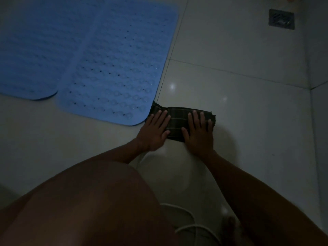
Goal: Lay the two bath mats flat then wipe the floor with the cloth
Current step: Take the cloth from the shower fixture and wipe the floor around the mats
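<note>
Two blue perforated bath mats lie flat side by side on the pale tiled floor: one at the far left (32, 50), the other (117, 68) to its right. A dark checked cloth (177, 119), folded, lies on the floor touching the right mat's near right corner. My left hand (154, 132) presses flat on the cloth's left part with fingers spread. My right hand (198, 132) presses flat on its right part. Neither hand curls around the cloth.
A square metal floor drain (281, 19) sits at the far right. A wall base (319, 121) runs along the right edge. My bare knee (88, 201) fills the lower left. A white cable (186, 226) lies on the floor near the bottom.
</note>
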